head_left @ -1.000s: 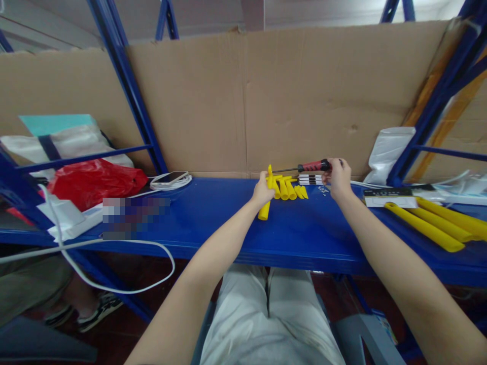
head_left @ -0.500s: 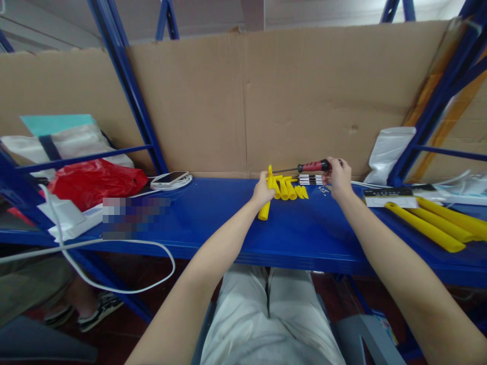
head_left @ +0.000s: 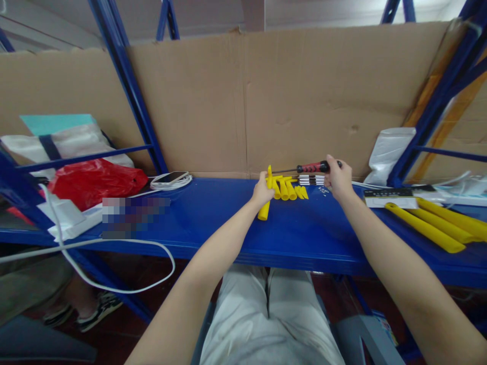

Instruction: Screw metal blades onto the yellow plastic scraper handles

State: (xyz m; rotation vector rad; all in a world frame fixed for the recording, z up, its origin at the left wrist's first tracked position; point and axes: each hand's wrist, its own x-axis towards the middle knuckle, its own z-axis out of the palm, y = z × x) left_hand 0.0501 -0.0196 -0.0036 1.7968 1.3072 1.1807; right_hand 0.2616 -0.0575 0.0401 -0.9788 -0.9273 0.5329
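My left hand [head_left: 262,189] is closed around a yellow plastic handle [head_left: 264,211], held upright with a slight tilt over the blue table. In my right hand [head_left: 338,177] is the end of a screwdriver [head_left: 314,167] with a red and black grip. Its thin shaft points left, and the tip meets the upper part of the yellow handle; the exact contact is too small to make out. Just right of my left hand lie several yellow tube-shaped parts [head_left: 289,190] and small yellow pointed pieces [head_left: 302,192]. Tiny screw-like bits [head_left: 323,191] are scattered below my right hand.
White-and-black strips [head_left: 310,180] are stacked behind the small bits. Long yellow pieces [head_left: 428,228] and a black-and-white package [head_left: 390,197] lie at right. To the left are a phone [head_left: 173,177] with a coiled white cable and a red plastic bag [head_left: 97,180]. Cardboard [head_left: 297,101] stands behind.
My right hand's fingers have shifted slightly on the end of the screwdriver, whose grip has turned a little. My left hand and the yellow handle stay nearly still.
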